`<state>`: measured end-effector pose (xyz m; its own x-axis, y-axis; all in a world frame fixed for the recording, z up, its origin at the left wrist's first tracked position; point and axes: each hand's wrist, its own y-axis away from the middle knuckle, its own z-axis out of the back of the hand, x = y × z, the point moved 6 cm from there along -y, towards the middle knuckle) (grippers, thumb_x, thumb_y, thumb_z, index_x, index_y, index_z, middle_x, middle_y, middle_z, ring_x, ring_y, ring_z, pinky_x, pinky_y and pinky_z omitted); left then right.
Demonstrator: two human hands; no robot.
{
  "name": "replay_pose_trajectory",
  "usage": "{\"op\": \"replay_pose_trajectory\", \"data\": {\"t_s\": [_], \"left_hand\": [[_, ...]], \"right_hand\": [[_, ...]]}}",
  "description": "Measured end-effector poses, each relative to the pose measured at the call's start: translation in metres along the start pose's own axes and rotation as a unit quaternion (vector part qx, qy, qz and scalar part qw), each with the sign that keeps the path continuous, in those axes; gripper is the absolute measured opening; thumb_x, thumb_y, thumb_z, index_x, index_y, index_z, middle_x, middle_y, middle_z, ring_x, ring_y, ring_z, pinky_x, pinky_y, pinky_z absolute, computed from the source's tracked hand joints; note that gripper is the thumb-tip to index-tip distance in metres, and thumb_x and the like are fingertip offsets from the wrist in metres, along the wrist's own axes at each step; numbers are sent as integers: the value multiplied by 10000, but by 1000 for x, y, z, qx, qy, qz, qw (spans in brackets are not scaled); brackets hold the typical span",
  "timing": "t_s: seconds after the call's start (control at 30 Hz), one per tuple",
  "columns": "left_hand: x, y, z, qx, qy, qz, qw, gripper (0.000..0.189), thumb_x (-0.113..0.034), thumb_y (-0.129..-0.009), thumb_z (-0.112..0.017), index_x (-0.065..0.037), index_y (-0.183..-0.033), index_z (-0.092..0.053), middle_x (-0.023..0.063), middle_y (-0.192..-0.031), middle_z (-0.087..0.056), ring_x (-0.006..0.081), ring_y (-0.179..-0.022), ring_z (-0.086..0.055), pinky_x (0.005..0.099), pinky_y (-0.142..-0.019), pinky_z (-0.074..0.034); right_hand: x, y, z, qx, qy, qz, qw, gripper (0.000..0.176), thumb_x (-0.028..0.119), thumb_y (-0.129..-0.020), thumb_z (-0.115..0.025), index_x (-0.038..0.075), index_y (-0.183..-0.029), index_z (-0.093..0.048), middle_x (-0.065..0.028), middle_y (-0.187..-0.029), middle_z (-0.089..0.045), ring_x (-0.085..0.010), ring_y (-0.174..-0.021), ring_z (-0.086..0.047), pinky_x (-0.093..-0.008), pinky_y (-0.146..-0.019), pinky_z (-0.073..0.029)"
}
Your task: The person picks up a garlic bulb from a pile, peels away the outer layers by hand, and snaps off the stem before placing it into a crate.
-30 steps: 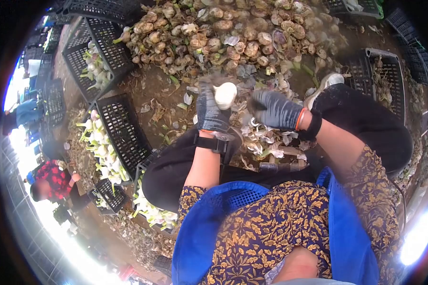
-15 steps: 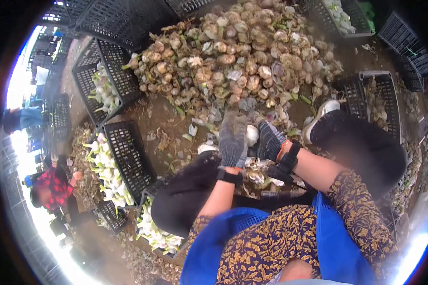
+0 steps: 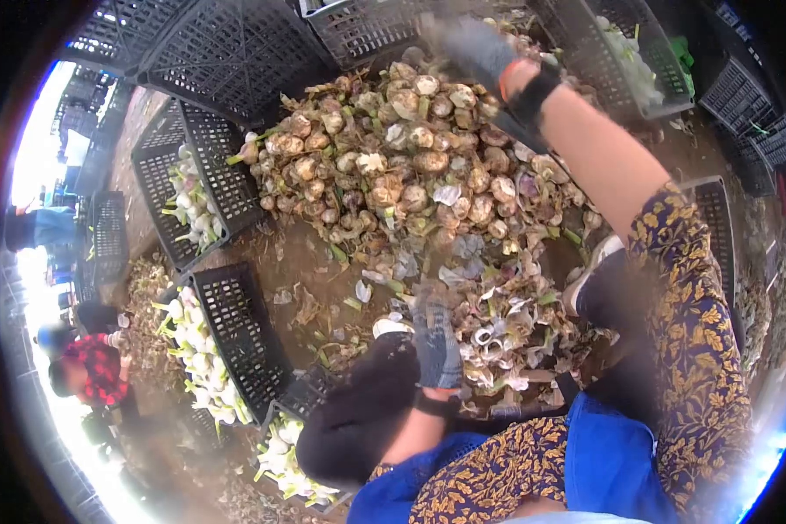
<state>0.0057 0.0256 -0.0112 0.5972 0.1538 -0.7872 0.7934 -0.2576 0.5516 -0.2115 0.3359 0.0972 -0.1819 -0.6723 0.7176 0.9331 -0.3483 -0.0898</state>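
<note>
A large heap of unpeeled garlic bulbs (image 3: 428, 162) with dry skins and green stalk bits lies on the ground in front of me. My right hand (image 3: 472, 48), in a grey glove, is stretched over the heap's far end, beside a black crate (image 3: 362, 31). Motion smears its fingers, and I cannot see whether it holds anything. Low between my knees is my left hand (image 3: 437, 341), also gloved, with blurred fingertips near the heap's front edge. Loose garlic skins (image 3: 506, 336) lie to the right of it.
Crates of trimmed white garlic stand on the left: an upper crate (image 3: 223, 179) and a lower crate (image 3: 244, 319). Another garlic crate (image 3: 629, 65) is at the upper right. A person in a red checked shirt (image 3: 105, 371) sits at the far left.
My right hand has left my left hand and swung far forward over the heap. The white garlic bulb between my hands no longer shows. My left hand has dropped slightly towards me.
</note>
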Motion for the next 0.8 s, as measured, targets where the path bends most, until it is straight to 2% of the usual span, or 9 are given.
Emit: {"op": "replay_pose_trajectory", "data": {"t_s": [0.07,0.13,0.3,0.47,0.63,0.7,0.73,0.77,0.8], "left_hand": [[29,-15,16,83,59,46,994,370,-273,-918,-370,-66,-1224,-393,91,-1162,-495,158,-1013,-509,282,-844,-418],[24,-6,18,65,-46,4,997,364,-229,-921,-354,-39,-1231,-372,105,-1184,-472,177,-1038,-495,298,-883,-394],[-3,-5,16,45,-290,-63,954,374,-148,-893,-416,25,-1222,-376,146,-1245,-411,220,-1157,-381,309,-985,-271],[-3,-5,13,67,-270,-69,958,385,-191,-913,-364,0,-1246,-339,131,-1199,-460,194,-1076,-469,302,-936,-344],[-11,-5,2,31,-43,-31,998,412,-149,-881,-455,8,-1247,-347,135,-1234,-419,194,-1145,-384,289,-969,-293],[-1,-14,6,38,-29,-150,988,419,-165,-897,-415,-11,-1273,-313,95,-1291,-355,179,-1156,-366,275,-978,-290],[33,-39,15,117,299,-48,946,416,-201,-920,-347,-15,-1288,-287,95,-1325,-305,193,-1187,-333,293,-999,-267],[-14,-21,-6,24,92,-47,994,415,-213,-932,-295,-6,-1291,-276,108,-1333,-291,202,-1213,-301,303,-1011,-251],[-20,-18,-13,0,168,27,985,479,-366,-926,-286,-39,-1273,-321,144,-1258,-380,233,-1065,-475,349,-854,-437]], "right_hand": [[-44,10,-22,-39,154,-60,985,606,472,-742,-551,22,-1135,-458,-196,-1039,-554,-284,-970,-545,-371,-777,-455],[-45,31,-40,90,311,-144,935,586,414,-740,-568,31,-1164,-438,-209,-1090,-520,-321,-1007,-517,-381,-835,-427],[-107,12,-90,26,323,-142,935,543,235,-721,-571,48,-1203,-406,-195,-1173,-459,-313,-1037,-498,-396,-848,-423],[-83,36,-74,22,289,-166,943,573,256,-713,-581,71,-1222,-395,-190,-1177,-451,-301,-1045,-497,-380,-832,-437],[-17,141,-86,-24,102,48,993,503,220,-669,-629,21,-1103,-468,-184,-1024,-506,-311,-937,-507,-346,-819,-415],[16,196,-94,8,18,95,995,498,186,-651,-646,20,-1088,-474,-180,-984,-508,-317,-926,-502,-350,-815,-411],[29,219,-100,26,6,125,992,502,171,-640,-654,23,-1085,-475,-181,-972,-506,-323,-918,-502,-357,-811,-412],[38,239,-102,59,-2,114,992,513,180,-636,-658,24,-1090,-476,-189,-999,-503,-331,-941,-497,-369,-817,-410],[54,257,-97,82,-13,131,988,515,194,-639,-658,21,-1091,-480,-192,-1021,-501,-339,-969,-491,-376,-827,-406]]}}
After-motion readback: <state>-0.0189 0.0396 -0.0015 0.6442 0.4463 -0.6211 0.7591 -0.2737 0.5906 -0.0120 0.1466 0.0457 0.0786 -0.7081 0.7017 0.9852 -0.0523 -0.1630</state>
